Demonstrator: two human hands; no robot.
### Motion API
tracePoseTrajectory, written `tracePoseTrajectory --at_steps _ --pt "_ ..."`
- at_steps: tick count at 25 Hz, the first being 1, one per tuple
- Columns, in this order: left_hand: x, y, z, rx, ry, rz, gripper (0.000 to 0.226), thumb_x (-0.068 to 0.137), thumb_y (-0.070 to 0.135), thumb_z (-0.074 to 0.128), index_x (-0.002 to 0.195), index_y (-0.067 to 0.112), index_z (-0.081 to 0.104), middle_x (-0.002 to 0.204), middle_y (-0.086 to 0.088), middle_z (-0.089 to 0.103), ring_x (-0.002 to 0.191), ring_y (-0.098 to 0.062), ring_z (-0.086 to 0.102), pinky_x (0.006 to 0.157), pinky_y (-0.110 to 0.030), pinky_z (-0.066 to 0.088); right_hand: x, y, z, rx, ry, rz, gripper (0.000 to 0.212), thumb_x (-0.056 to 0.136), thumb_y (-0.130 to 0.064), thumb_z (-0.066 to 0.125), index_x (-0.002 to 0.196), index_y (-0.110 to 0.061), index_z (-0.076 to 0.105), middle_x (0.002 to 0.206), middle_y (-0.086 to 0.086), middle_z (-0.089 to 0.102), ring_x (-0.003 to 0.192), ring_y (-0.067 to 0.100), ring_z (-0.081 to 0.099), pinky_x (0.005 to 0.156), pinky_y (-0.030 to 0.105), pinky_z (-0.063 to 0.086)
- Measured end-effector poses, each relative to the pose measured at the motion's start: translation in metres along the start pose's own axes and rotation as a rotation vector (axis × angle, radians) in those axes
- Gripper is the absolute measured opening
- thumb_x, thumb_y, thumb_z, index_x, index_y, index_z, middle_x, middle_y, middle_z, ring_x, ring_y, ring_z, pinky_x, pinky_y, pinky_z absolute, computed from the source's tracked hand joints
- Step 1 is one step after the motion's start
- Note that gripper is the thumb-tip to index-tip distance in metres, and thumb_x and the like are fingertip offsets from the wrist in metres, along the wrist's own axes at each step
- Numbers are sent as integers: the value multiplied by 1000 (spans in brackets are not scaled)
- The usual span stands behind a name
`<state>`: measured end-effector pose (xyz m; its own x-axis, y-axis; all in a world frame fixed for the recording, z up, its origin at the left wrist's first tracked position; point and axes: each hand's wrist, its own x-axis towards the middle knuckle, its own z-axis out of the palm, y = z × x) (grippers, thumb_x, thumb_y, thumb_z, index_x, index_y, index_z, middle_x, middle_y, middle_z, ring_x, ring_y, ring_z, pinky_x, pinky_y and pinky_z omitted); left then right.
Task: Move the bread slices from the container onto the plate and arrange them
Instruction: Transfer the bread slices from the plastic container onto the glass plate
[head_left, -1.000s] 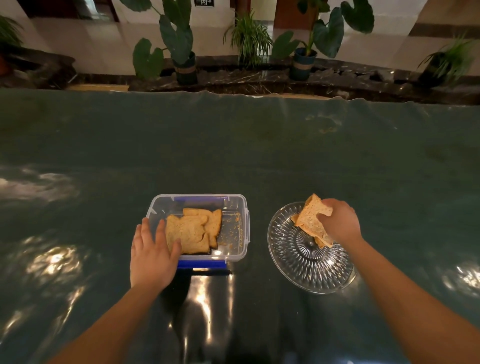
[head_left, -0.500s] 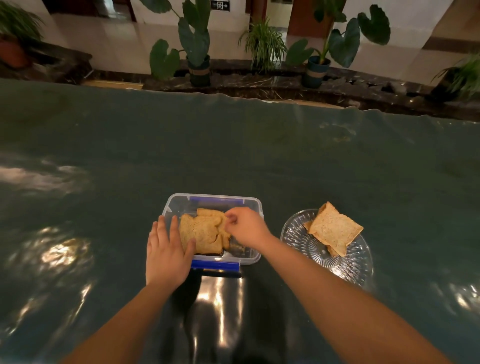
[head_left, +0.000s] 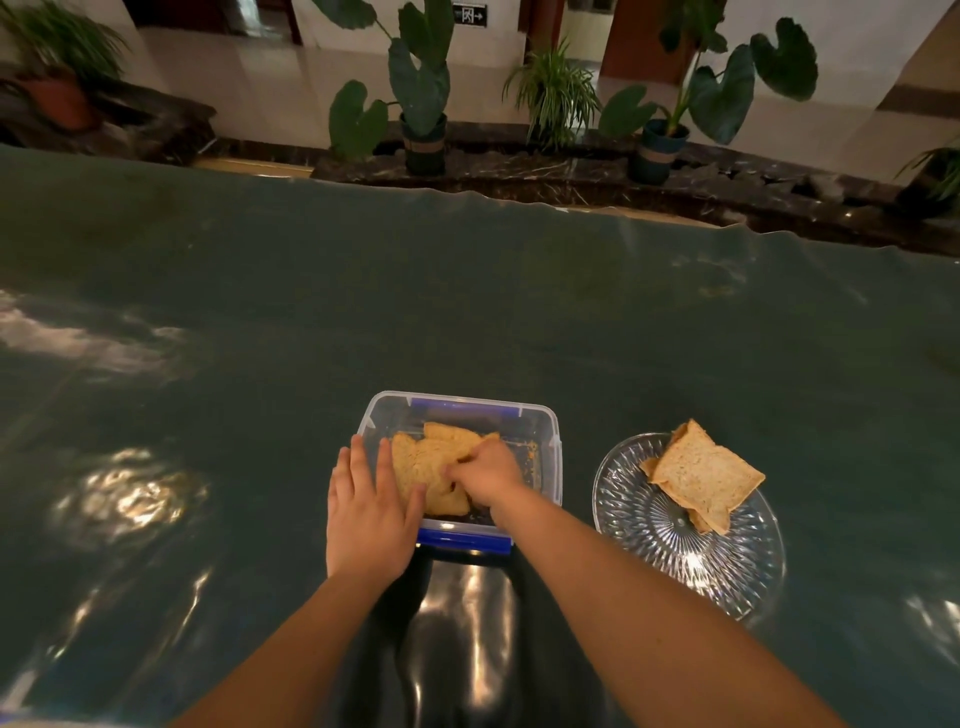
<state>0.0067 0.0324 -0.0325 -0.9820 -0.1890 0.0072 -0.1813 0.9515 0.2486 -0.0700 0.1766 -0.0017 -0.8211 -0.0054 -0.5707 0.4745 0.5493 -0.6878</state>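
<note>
A clear plastic container with blue clips sits near the table's front edge and holds a few bread slices. My left hand lies flat against the container's left front corner, fingers spread. My right hand is inside the container, fingers curled onto the top slice. To the right stands a cut-glass plate with stacked bread slices on its far half.
The table is covered in dark green glossy plastic with bright reflections. Beyond its far edge are potted plants on a dark stone ledge.
My right hand left a slice on the plate, crossed left into the container and now presses down on the top slice there. My left hand stayed on the container.
</note>
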Motion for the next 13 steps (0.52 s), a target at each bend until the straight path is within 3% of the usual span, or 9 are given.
tracePoseTrajectory --at_steps 3,5,8,13 --pt "1 0 1 -10 -2 -13 73 94 55 32 151 11 25 159 -21 19 146 -40 18 116 -52 26 4 -2 8 125 73 80 28 76 -28 79 95 -10 68 94 6 72 88 22 68 81 40 57" --pt "1 1 1 -26 0 -24 73 93 56 30 151 12 24 160 -20 19 146 -39 17 116 -51 26 5 -2 13 119 68 86 20 78 -27 78 90 -15 70 94 5 72 90 22 67 85 41 57" --pt "1 1 0 -18 4 -25 72 94 55 30 151 12 24 160 -20 19 147 -39 17 117 -50 26 2 -8 21 -83 104 -48 13 81 -25 73 92 -18 70 100 2 71 95 21 67 85 38 56" --pt "0 2 0 -42 -9 -30 72 94 56 29 152 14 22 161 -17 14 148 -36 12 119 -49 22 12 -8 23 -508 238 -214 36 85 -25 66 119 -16 59 126 10 49 115 30 53 97 40 49"
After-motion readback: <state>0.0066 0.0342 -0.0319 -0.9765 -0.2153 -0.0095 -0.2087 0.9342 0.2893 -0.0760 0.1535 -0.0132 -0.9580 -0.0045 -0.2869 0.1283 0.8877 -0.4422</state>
